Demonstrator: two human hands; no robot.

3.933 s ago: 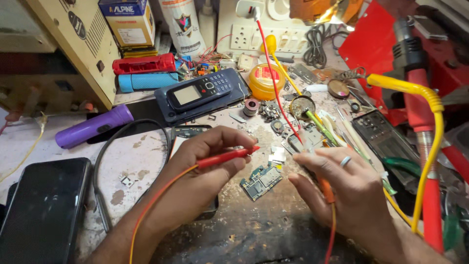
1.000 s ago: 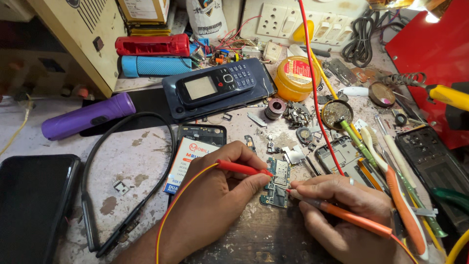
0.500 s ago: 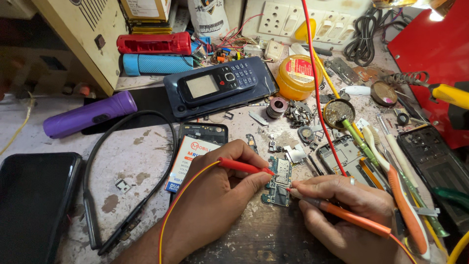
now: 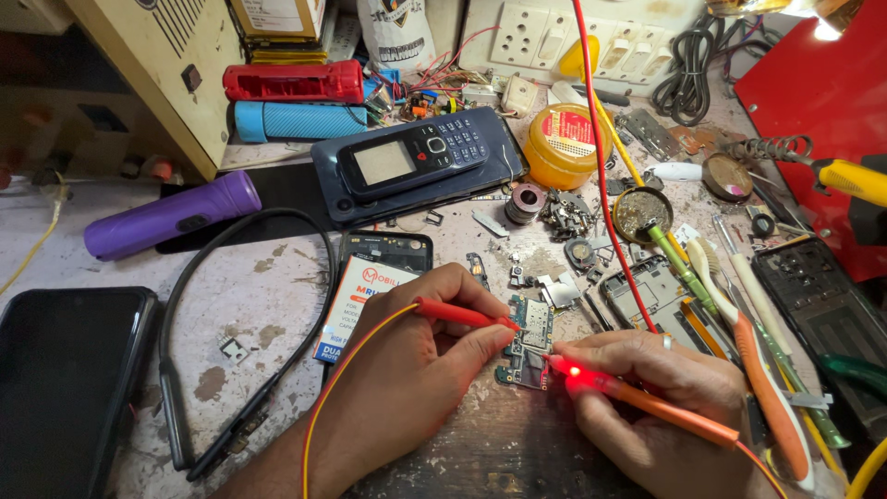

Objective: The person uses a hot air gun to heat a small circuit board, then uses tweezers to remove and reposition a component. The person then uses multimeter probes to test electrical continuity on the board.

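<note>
Scarred, paint-flecked worktable (image 4: 120, 407), crowded. White switch-and-socket board (image 4: 591, 42) along its far edge; cream cabinet (image 4: 157, 74) left of the board, red panel (image 4: 832, 120) right. Bright light over the panel.

glossy plastic red probe (image 4: 457, 314), matt green circuit board (image 4: 527, 342), rough scuffed wooden bench (image 4: 490, 444).

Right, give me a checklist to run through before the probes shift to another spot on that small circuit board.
1. Left hand grips red probe: ok.
2. Right hand grips orange probe: ok.
3. Both tips on circuit board: ok, they appear to touch.
4. Orange probe's light glowing red: ok.
5. Board lying flat on workbench: ok.
6. Bench around board free of loose metal parts: not ok, scraps close by.
</note>
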